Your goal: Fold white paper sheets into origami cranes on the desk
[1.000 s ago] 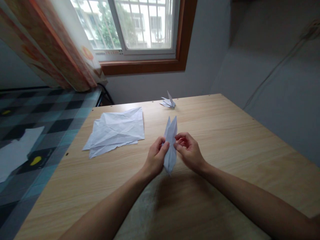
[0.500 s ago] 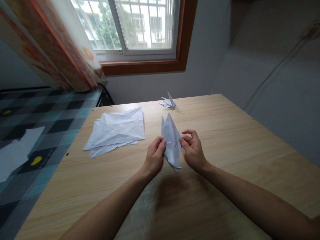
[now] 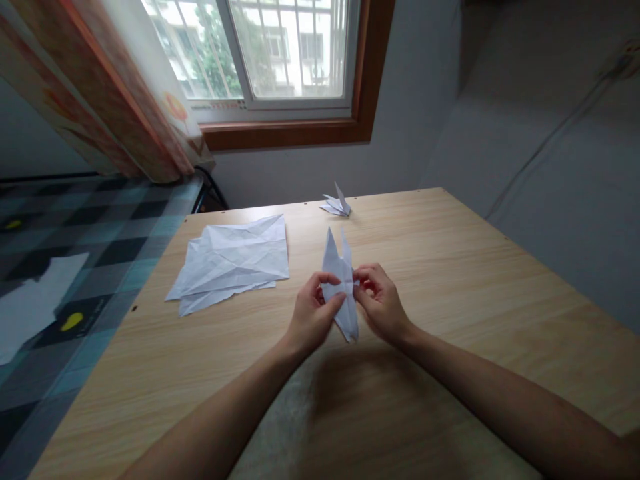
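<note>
Between my two hands a folded white paper [image 3: 345, 273] is held above the table, with two pointed tips facing the window and a narrow end toward me. My left hand [image 3: 315, 310] grips its left edge, thumb on the upper face and fingers partly curled round the side. On the other side my right hand [image 3: 383, 300] pinches the right edge between thumb and fingers. Beyond them, near the table's far edge, sits a folded paper crane [image 3: 338, 202] with one point standing up.
Several creased white sheets [image 3: 235, 260] lie stacked on the left of the wooden table [image 3: 450, 280]. Left of it is a checked cloth surface [image 3: 90, 213] with white paper [image 3: 35, 300] on it. A window [image 3: 295, 53], a curtain [image 3: 120, 87] and a wall cable [image 3: 545, 150] surround the table.
The folded paper has turned and its right side is drawn in, so it looks narrower. My left thumb has slid over its face; my right fingers have closed on the edge.
</note>
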Motion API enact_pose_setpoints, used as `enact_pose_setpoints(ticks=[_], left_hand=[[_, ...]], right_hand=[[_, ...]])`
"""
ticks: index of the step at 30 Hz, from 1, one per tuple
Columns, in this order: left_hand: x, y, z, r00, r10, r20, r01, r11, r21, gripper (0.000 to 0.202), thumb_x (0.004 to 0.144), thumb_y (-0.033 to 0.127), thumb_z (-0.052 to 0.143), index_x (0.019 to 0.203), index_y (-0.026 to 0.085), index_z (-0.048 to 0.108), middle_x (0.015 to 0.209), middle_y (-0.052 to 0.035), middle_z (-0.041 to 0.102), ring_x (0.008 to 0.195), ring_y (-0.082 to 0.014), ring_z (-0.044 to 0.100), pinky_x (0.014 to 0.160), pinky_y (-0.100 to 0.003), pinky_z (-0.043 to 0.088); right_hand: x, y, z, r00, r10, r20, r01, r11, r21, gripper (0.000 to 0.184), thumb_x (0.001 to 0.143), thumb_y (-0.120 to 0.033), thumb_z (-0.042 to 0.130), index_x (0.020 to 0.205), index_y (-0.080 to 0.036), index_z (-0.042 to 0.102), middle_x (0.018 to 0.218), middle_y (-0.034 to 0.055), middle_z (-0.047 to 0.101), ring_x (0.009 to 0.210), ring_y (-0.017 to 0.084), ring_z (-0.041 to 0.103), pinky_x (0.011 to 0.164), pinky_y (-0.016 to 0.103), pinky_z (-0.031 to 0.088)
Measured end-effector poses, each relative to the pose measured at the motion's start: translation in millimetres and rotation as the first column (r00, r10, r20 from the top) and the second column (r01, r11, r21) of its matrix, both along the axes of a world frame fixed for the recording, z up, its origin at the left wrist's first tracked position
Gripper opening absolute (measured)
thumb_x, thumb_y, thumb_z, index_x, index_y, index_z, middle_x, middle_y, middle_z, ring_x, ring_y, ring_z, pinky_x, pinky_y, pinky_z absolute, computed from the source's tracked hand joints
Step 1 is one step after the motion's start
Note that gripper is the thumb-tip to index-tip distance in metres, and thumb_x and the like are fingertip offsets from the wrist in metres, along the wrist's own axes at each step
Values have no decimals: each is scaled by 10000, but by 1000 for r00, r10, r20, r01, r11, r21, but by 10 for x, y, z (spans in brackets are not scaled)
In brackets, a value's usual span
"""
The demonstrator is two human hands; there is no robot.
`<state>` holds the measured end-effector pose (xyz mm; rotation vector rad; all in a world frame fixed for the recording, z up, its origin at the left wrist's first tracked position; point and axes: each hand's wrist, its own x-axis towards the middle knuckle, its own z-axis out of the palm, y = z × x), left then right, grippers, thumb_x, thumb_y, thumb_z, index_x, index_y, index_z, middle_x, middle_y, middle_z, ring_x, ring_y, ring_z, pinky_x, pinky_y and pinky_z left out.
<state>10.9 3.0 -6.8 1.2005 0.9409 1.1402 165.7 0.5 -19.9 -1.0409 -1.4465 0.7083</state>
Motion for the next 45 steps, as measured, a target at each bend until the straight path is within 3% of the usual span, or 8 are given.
enact_pose_setpoints(ticks=[7,13,22,28,32,37,42,45], left_hand=[[-7,5,4,999,-39,29,39,999,16,288,683,200,702,918,176,537,640,56,557,556,-86,494,517,-185,374],[-19,-2,4,996,-71,-59,74,996,42,352,700,197,708,1017,160,559,680,32,596,586,-101,525,531,-197,413],[-22,25,3,994,-100,49,98,994,41,797,608,66,631,1382,177,478,911,-23,666,633,-91,576,540,-182,442],[-19,34,-24,976,-173,130,174,985,2,792,637,68,622,1401,175,442,805,-1,648,604,-90,580,534,-183,453],[-26,52,-47,978,-145,152,143,989,23,762,635,63,624,1365,210,461,995,-48,662,690,-110,631,570,-193,488],[-5,58,-33,988,-33,150,27,999,40,780,644,90,691,1362,250,432,1209,-76,595,732,-94,645,593,-185,509],[16,48,-2,987,30,160,-34,999,22,756,652,184,774,1334,256,456,1135,-41,607,668,-74,607,562,-182,493],[12,49,-4,988,68,141,-71,997,18,760,645,229,803,1324,253,462,1115,-31,598,642,-71,594,547,-188,476]], right_hand=[[57,86,-95,932,187,-311,-259,943,-207,191,923,-375,539,957,-223,650,788,4,612,706,155,555,693,297,479],[64,72,10,861,270,-431,-388,897,-213,339,666,-399,822,748,-225,542,747,-33,557,687,138,528,623,257,447],[30,92,-19,875,56,-481,-223,928,-298,258,696,-356,800,728,-205,592,660,-42,601,608,125,548,607,263,457],[30,130,-18,842,-56,-537,-137,940,-313,270,646,-319,823,805,-204,637,784,0,713,724,151,644,723,283,511],[34,142,-35,841,-60,-538,-130,942,-310,296,693,-327,774,916,-217,613,803,0,716,712,158,652,689,285,516],[71,121,-62,915,-60,-398,-23,979,-201,351,832,-263,594,1179,-264,540,778,-32,655,577,124,552,574,258,467],[131,27,13,999,-16,33,13,996,88,570,740,-106,581,1274,-305,573,1379,77,517,1158,249,553,942,426,489],[151,-20,92,963,1,270,-64,972,225,436,732,-121,652,1120,-316,696,1421,59,483,1303,303,440,1065,516,392]])
